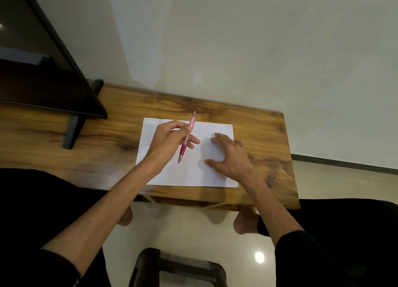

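Probably light and rigid, the pen [183,150] sits pinched mid-barrel in left hand [168,142] fingers; right hand [230,157] fingers press flat on the paper [189,176].

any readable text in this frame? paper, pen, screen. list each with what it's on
No text can be read anywhere.
sheet of paper: blank where visible, no writing or print.
pen in the left hand: pink barrel, red lower part, no brand or marking legible.
screen: dark, no logo or label visible.
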